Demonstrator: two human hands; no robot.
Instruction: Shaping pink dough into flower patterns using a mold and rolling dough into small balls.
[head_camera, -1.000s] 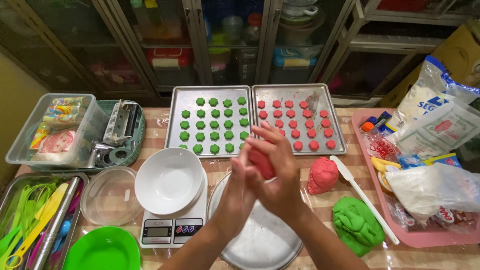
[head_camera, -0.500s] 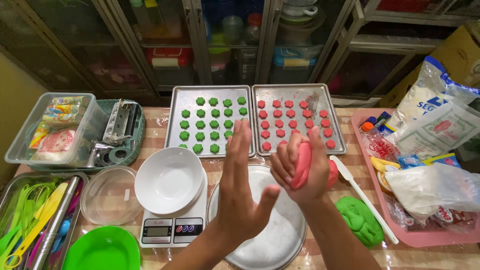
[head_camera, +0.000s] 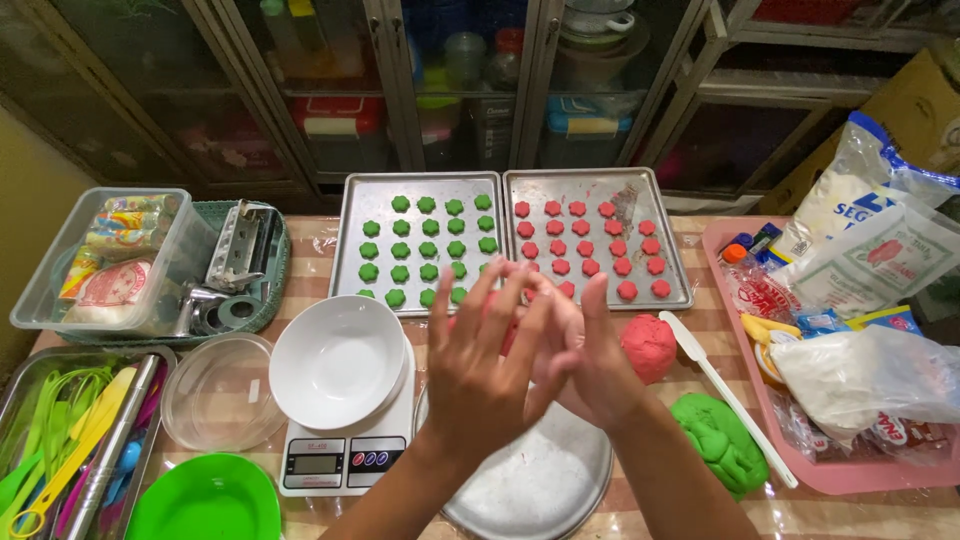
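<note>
Head view. The left hand (head_camera: 480, 370) and the right hand (head_camera: 590, 365) were pressed palm to palm above the round metal pan (head_camera: 540, 485), fingers spread and nearly straight, with a small piece of red dough (head_camera: 510, 335) caught between them; only a sliver of it showed pink between the left fingers, so its shape could not be told. Rolling such a piece well probably called for light, even pressure and circling palms, kept over the pan so crumbs fell there. The dough looked soft, smooth and matte. A larger red dough lump (head_camera: 648, 345) lay on the worktop (head_camera: 700, 320) just right of the hands, near a green dough lump (head_camera: 722, 440) and a white spatula (head_camera: 725, 395). Behind stood a tray of green pieces (head_camera: 425, 240) and a tray of red pieces (head_camera: 590, 240); a white bowl (head_camera: 338, 362) sat on a scale (head_camera: 340, 462).
</note>
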